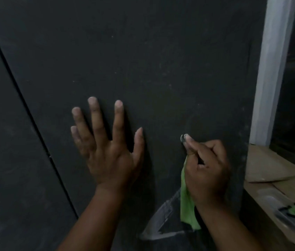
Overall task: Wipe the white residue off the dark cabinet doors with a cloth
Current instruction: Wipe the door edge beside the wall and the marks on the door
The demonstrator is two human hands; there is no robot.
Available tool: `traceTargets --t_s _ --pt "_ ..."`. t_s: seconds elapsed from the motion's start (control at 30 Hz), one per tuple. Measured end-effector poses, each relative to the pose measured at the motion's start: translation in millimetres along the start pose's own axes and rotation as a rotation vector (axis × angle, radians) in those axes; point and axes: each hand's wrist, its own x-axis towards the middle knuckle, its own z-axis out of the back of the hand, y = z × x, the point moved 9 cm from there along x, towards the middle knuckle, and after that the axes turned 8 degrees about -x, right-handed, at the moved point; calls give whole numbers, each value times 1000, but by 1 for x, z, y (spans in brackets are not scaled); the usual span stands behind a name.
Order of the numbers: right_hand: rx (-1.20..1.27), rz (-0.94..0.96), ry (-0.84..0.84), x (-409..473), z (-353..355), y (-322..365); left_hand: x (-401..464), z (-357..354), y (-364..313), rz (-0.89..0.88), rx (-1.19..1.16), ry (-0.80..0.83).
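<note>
Head view | left hand point(106, 149) flat on dark door point(161, 51) | right hand point(206, 169) pinches green cloth point(188, 205) — pale frame point(273, 69) beside

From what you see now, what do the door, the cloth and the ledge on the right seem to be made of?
Door: probably painted or laminated board, matte dark, with a flat surface that shows no grain.
Cloth: soft green fabric, maybe microfibre; it hangs limp from the right hand.
Ledge: looks like raw wood or plywood, a dusty pale brown without gloss.
</note>
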Motion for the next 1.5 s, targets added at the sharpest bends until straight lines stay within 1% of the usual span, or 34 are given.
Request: traceTargets --t_s 0.07,0.17,0.27,0.37,0.5,0.6,0.7,0.77,0.87,0.97,1.03,1.13,1.23,1.3,1.4,1.5 --pt "-30 6 12 7 6 -14 5 -12 -31 -82 -12 30" --pt "-78 -32 -60 48 19 -32 15 -28 -73 -176 -56 53" --pt "-91 -51 -135 84 29 -48 23 -38 -97 -188 -76 39" --pt "-112 -77 -154 63 37 -70 22 -42 -101 -166 -52 15" --pt "-96 -192 -158 11 49 -107 17 -46 -101 -184 -42 -6" --pt "-67 -196 -125 32 45 -111 15 -47 -103 -212 -44 -11" --pt "8 -194 -143 74 40 -106 10 -48 -105 -246 -46 1" --pt "29 -186 -160 86 38 -103 7 -49 -106 -263 -45 8" --pt "-10 -187 -166 59 42 -111 7 -49 -106 -263 -46 2" --pt "-28 -243 -170 16 48 -127 8 -49 -106 -258 -45 1" --pt "-18 -263 -172 8 48 -131 7 -50 -106 -263 -44 2" --pt "3 -247 -171 34 46 -124 8 -51 -106 -266 -38 1" --pt "29 -182 -177 76 42 -107 7 -51 -106 -261 -31 -4" --pt "54 -190 -179 89 39 -101 7 -51 -107 -257 -34 -7" --pt "36 -168 -158 71 37 -97 7 -51 -107 -255 -30 -1" --pt "-23 -36 -104 47 39 -96 7 -51 -106 -258 -29 2"
